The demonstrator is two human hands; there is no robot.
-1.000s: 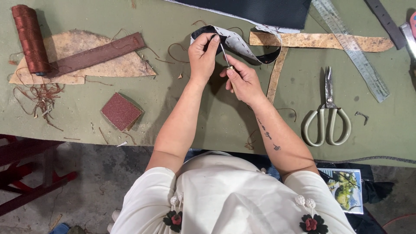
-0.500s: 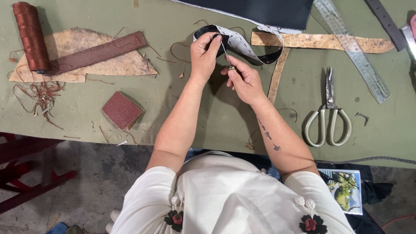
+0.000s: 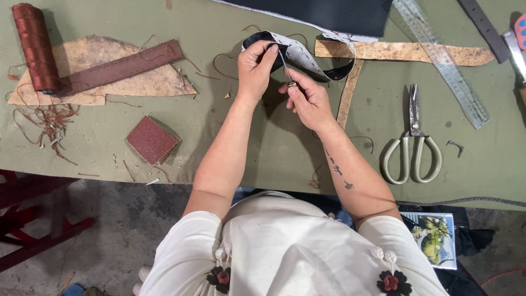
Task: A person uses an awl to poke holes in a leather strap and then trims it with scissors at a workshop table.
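Observation:
My left hand (image 3: 256, 66) pinches the end of a dark leather strap (image 3: 307, 55) with a pale stitched lining, held just above the green table (image 3: 219, 131). My right hand (image 3: 308, 98) grips a thin metal awl (image 3: 285, 68) by its small brass collar, its point angled up against the strap right beside my left fingers. The strap loops away to the right and rests on the table. Both hands are close together near the table's far middle.
Scissors (image 3: 412, 148) lie to the right, a clear ruler (image 3: 441, 60) beyond them. A tan leather strip (image 3: 405, 52) crosses the top. Left: a red-brown thread spool (image 3: 35, 46), a brown strap (image 3: 118, 68) on a leather scrap, a sandpaper block (image 3: 152, 140), thread trimmings.
Both hands stay at the strap with only slight shifts. The awl has tilted a little in my right hand.

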